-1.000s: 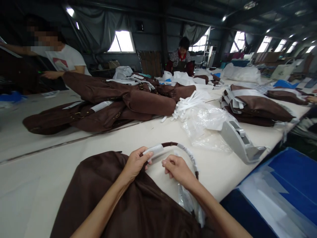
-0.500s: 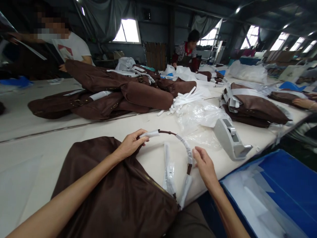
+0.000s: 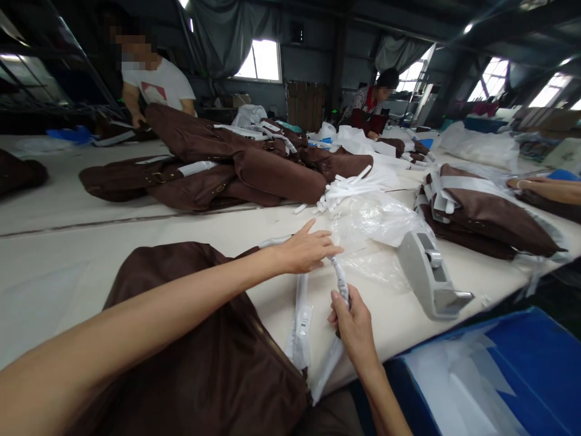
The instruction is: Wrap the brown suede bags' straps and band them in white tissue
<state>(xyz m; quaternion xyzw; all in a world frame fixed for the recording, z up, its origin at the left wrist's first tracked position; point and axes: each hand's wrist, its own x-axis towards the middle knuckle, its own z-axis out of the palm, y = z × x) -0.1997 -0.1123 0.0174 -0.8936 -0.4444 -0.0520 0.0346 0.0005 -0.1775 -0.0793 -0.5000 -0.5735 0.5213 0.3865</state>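
Since half a second ago, the left hand (image 3: 308, 247) has left the wrapped end of the strap and swung across toward the tape dispenser (image 3: 422, 281), while the right hand (image 3: 353, 321), then loose beside the strap, has closed on it. The left hand's fingers are now spread wide above the top of the shoulder strap (image 3: 341, 275); whether they touch it I cannot tell. The right hand is curled snugly around the strap's white-wrapped stretch, just left of the dispenser.

The brown leather handbag (image 3: 218, 363) lies on the white table (image 3: 136, 233), to the near left of the dispenser, its zipper (image 3: 270, 339) facing the strap. A pale strip with a printed label (image 3: 303, 321) lies between bag and strap, also left of the dispenser.

Crumpled clear plastic (image 3: 381, 224) sits just behind the dispenser, with a heap of white tubes (image 3: 342, 192) beyond it to the left. Farther left of the dispenser is a pile of brown bags (image 3: 281, 175); behind it to the right, a stack of bags (image 3: 499, 212) with white wrapping, near a co-worker's hand (image 3: 549, 189). To the dispenser's near right, a blue bin (image 3: 551, 357) holds white sheets (image 3: 454, 387). A co-worker in a white T-shirt (image 3: 170, 85) stands far left of the dispenser, beyond the pile.
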